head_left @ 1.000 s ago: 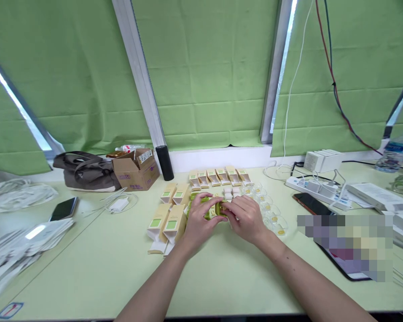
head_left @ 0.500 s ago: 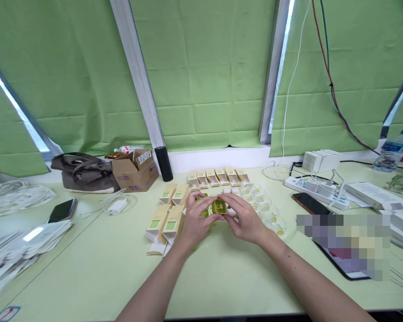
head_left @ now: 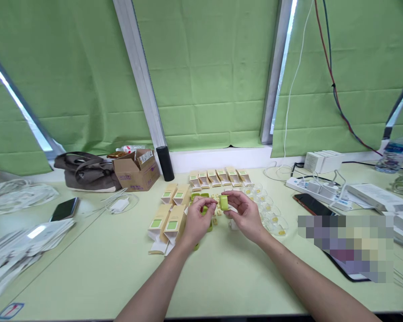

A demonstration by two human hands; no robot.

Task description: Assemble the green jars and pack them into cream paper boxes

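Observation:
In front of me my right hand (head_left: pixel 244 215) holds a small rounded yellow-green case (head_left: pixel 224 202) between thumb and fingers. Just left of it, my left hand (head_left: pixel 199 219) has its thumb and fingertips pinched together; whatever may be between them is too small to make out. More green pieces (head_left: pixel 204 195) lie behind and beside my left hand, partly covered by it. Small yellow parts (head_left: pixel 215 221) are on the table between the hands. Clear plastic covers with yellow bits (head_left: pixel 274 219) stand in rows right of my right hand.
Open cream cartons with green squares stand left of my hands (head_left: pixel 173 219) and in a back row (head_left: pixel 223 177). A cardboard box (head_left: pixel 137 174), grey bag (head_left: pixel 87 174) and black cylinder (head_left: pixel 165 163) are at the back left. A phone (head_left: pixel 312 205) and power strip (head_left: pixel 317 190) lie right.
My hands have moved apart. Both were on the green case, its hollow side showing; now only my right hand holds it, turned so its smooth outside shows.

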